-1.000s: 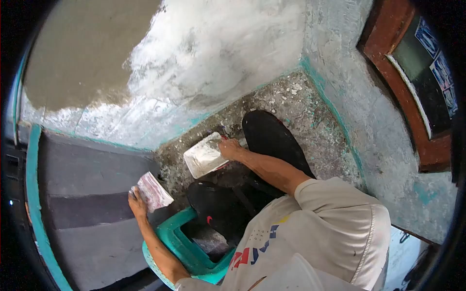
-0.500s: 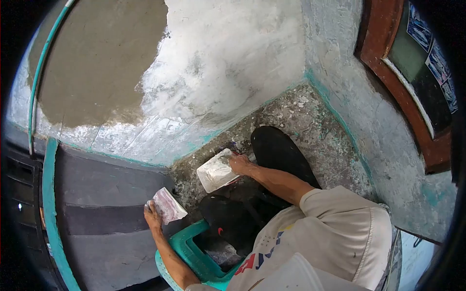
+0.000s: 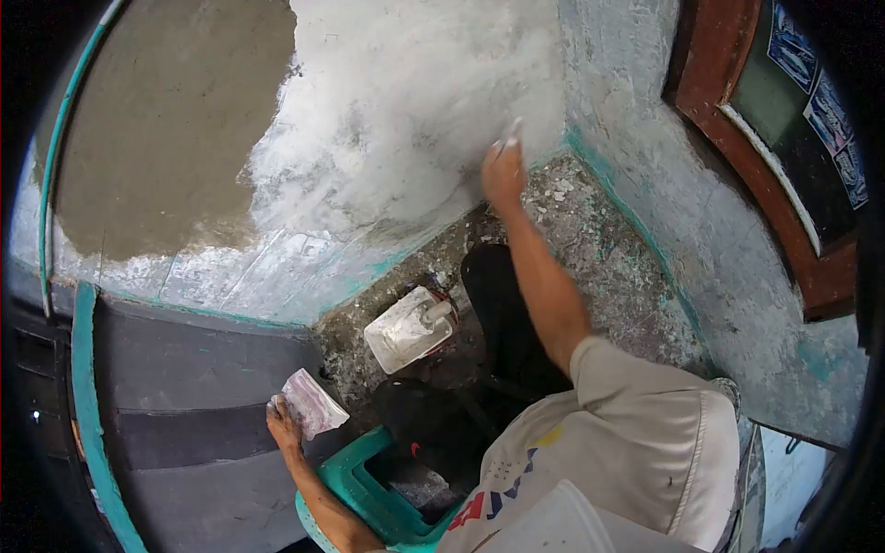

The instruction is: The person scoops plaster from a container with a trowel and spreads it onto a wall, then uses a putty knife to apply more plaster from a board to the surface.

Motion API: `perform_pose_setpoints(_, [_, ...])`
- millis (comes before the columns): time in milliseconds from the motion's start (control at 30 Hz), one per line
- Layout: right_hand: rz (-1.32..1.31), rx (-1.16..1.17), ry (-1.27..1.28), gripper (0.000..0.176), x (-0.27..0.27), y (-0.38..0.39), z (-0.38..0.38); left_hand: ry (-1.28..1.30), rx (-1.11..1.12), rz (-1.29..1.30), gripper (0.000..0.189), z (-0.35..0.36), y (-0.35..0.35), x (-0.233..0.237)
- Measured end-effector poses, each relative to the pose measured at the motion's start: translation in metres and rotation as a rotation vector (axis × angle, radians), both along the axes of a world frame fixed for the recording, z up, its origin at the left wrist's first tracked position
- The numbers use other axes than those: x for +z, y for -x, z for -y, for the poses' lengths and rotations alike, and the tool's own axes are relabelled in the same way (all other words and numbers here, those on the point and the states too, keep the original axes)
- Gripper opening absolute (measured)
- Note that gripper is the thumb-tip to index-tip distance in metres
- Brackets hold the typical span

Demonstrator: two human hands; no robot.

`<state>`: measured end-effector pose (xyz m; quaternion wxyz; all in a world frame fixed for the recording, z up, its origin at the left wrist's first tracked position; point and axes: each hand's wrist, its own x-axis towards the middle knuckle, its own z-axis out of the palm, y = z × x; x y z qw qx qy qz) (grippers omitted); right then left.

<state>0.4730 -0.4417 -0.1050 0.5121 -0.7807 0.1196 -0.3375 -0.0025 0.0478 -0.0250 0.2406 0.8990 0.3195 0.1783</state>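
Note:
A pale, smeared rectangular board (image 3: 314, 405) is gripped at its left edge by my left hand (image 3: 283, 424), low at the left above the grey floor. My right hand (image 3: 503, 172) is stretched up to the whitish part of the wall (image 3: 415, 101), near the corner. It is blurred; its fingers look closed, with whitish tips, and what they hold, if anything, is too small to name. Between my hands, on the rough ground, a white rectangular tray (image 3: 387, 355) holds white paste and a pale block-like piece (image 3: 436, 313).
A green plastic stool (image 3: 346, 461) is beside my legs. Brown-grey plaster (image 3: 175, 120) covers the wall's upper left. A green hose (image 3: 55, 175) runs down the left side. A brown wooden frame (image 3: 710, 83) with dark glass is at the upper right.
My right hand has left the tray and moved up to the wall near the corner. The pale piece in the tray is now uncovered. My left hand still holds the board, and the view has shifted slightly.

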Motion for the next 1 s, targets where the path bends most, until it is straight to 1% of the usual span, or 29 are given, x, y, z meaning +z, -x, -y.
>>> perform_pose_setpoints(67, [-0.098,0.006,0.002,0.075,-0.017,-0.061,0.037,-0.042,-0.070,0.019,0.057,-0.010,-0.002,-0.008])
perform_pose_setpoints(100, [-0.097,0.001,0.006,0.075,-0.012,-0.073,0.043,-0.037,-0.074,0.021,0.057,-0.013,-0.003,-0.010])
perform_pose_setpoints(167, [-0.231,0.010,0.167,0.086,0.005,-0.085,0.055,0.033,-0.039,0.021,0.057,-0.014,-0.005,-0.013])
perform_pose_setpoints(200, [-0.235,0.010,0.168,0.086,0.010,-0.086,0.057,0.035,-0.040,0.018,0.057,-0.011,-0.006,-0.012])
perform_pose_setpoints(267, [-0.272,0.099,0.229,0.086,0.019,-0.089,0.052,0.038,-0.022,-0.001,0.058,-0.007,-0.007,-0.009])
perform_pose_setpoints(300, [-0.274,0.105,0.224,0.086,0.016,-0.094,0.050,0.032,-0.017,-0.003,0.058,-0.007,-0.006,-0.007])
perform_pose_setpoints(367, [-0.321,0.121,0.182,0.089,0.003,-0.110,0.051,0.080,-0.024,-0.088,0.061,-0.010,-0.004,-0.003])
perform_pose_setpoints(400, [-0.319,0.127,0.180,0.089,-0.015,-0.121,0.051,0.078,-0.017,-0.087,0.061,-0.004,-0.005,0.003])
perform_pose_setpoints(433, [-0.386,0.106,0.161,0.090,-0.042,-0.132,0.053,0.083,0.004,-0.080,0.062,0.009,-0.008,0.010])
perform_pose_setpoints(467, [-0.451,0.081,0.144,0.090,-0.055,-0.139,0.057,0.090,0.022,-0.070,0.064,0.017,-0.011,0.012])
perform_pose_setpoints(500, [-0.446,0.081,0.149,0.090,-0.049,-0.134,0.059,0.095,0.024,-0.065,0.064,0.015,-0.012,0.007])
perform_pose_setpoints(567, [-0.370,0.074,0.171,0.088,-0.035,-0.114,0.058,0.041,0.013,-0.042,0.063,-0.002,-0.007,-0.005])
perform_pose_setpoints(600, [-0.372,0.077,0.170,0.088,-0.035,-0.115,0.057,0.040,0.015,-0.044,0.063,-0.009,-0.005,-0.011])
perform_pose_setpoints(633, [-0.292,0.108,0.166,0.084,-0.036,-0.116,0.057,0.018,0.012,-0.042,0.063,-0.016,-0.004,-0.018])
perform_pose_setpoints(667, [-0.211,0.138,0.163,0.081,-0.046,-0.123,0.057,-0.005,0.009,-0.039,0.062,-0.011,-0.007,-0.014])
perform_pose_setpoints(700, [-0.213,0.139,0.162,0.081,-0.055,-0.130,0.057,-0.006,0.010,-0.041,0.062,-0.006,-0.009,-0.009])
perform_pose_setpoints(767, [-0.275,0.055,0.315,0.065,-0.076,-0.140,0.061,0.019,-0.038,-0.010,0.057,0.007,-0.013,-0.002])
perform_pose_setpoints(800, [-0.269,0.056,0.317,0.065,-0.074,-0.137,0.063,0.021,-0.036,-0.004,0.057,0.006,-0.013,-0.003])
perform_pose_setpoints(867, [-0.320,-0.004,0.131,0.055,-0.062,-0.125,0.065,0.100,-0.054,0.018,0.057,0.001,-0.011,-0.005])
perform_pose_setpoints(900, [-0.315,0.000,0.131,0.055,-0.057,-0.128,0.067,0.099,-0.050,0.022,0.057,-0.003,-0.011,-0.006])
perform_pose_setpoints(967, [-0.175,0.012,0.168,0.053,-0.053,-0.130,0.074,0.085,-0.035,-0.027,0.061,-0.008,-0.007,-0.009])
perform_pose_setpoints(1000, [-0.179,0.013,0.172,0.053,-0.049,-0.128,0.075,0.089,-0.034,-0.030,0.061,-0.001,-0.008,-0.006])
